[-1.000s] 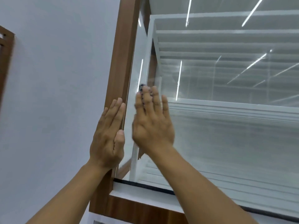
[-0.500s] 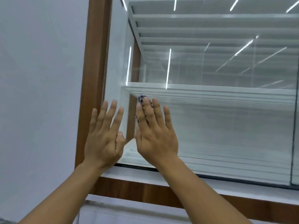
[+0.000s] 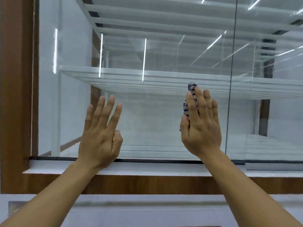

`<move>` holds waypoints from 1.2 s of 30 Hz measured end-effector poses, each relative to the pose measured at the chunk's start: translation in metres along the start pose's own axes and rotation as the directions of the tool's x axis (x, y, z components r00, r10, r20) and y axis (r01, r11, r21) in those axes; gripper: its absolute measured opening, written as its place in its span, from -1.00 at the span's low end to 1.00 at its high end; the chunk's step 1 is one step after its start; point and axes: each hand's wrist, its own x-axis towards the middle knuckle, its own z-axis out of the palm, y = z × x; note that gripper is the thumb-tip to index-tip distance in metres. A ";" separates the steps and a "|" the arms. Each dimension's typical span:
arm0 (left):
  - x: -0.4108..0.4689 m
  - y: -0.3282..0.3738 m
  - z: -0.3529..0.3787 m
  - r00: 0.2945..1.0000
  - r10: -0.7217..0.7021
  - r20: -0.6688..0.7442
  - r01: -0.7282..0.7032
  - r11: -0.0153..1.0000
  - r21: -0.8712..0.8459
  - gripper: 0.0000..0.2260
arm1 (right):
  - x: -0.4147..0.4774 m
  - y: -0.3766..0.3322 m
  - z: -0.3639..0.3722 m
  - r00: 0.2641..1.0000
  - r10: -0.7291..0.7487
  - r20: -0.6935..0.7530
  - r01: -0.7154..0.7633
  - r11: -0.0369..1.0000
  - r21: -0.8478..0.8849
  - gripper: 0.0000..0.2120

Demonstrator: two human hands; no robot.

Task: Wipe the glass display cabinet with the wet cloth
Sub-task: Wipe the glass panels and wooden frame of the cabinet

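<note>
A blue-and-white striped cloth (image 3: 188, 104) peeks from under our right hand (image 3: 200, 126), whose straight fingers press it flat against the clear glass cabinet pane (image 3: 155, 112). Our left hand (image 3: 100, 136) is spread beside it.

A brown wood post (image 3: 16, 95) stands upright along the left edge. A wood band (image 3: 147, 184) of the same grain runs level across the lower part and meets the post at the bottom left. Just above the band lies a white ledge (image 3: 147, 169). Below the band a pale panel (image 3: 164, 210) spans the width. Thin bright light streaks (image 3: 144, 59) show higher up, some upright, others slanting at the upper right. A dark upright (image 3: 264, 118) stands far right, at the back.
</note>
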 end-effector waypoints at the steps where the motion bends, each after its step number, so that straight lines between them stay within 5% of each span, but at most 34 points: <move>1: 0.000 0.000 0.000 1.000 0.000 -0.001 0.000 1.000 0.006 -0.38 | -0.005 0.016 -0.004 1.000 0.017 -0.012 -0.017 1.000 -0.005 -0.41; 6: -0.011 -0.016 -0.007 0.999 0.038 0.024 -0.038 0.999 -0.012 -0.39 | -0.034 0.075 -0.024 0.995 0.092 -0.025 -0.092 0.996 0.000 -0.40; 15: -0.059 -0.101 -0.058 0.990 -0.137 0.028 0.130 0.976 0.173 -0.38 | -0.035 -0.002 -0.003 0.925 -0.355 0.134 0.365 0.929 -0.059 -0.34; 23: -0.086 -0.140 -0.067 0.988 -0.153 -0.011 0.153 0.988 0.030 -0.39 | 0.001 -0.175 0.041 0.681 -0.676 0.282 0.701 0.713 0.018 -0.41; 29: -0.087 -0.142 -0.069 0.986 -0.148 -0.082 0.140 0.985 -0.103 -0.42 | 0.024 -0.267 0.064 0.310 -0.880 0.359 0.841 0.430 0.328 -0.47; 36: -0.089 -0.144 -0.068 0.986 -0.139 -0.088 0.132 0.988 -0.083 -0.41 | 0.022 -0.255 0.050 0.255 -0.887 0.385 0.810 0.413 0.416 -0.53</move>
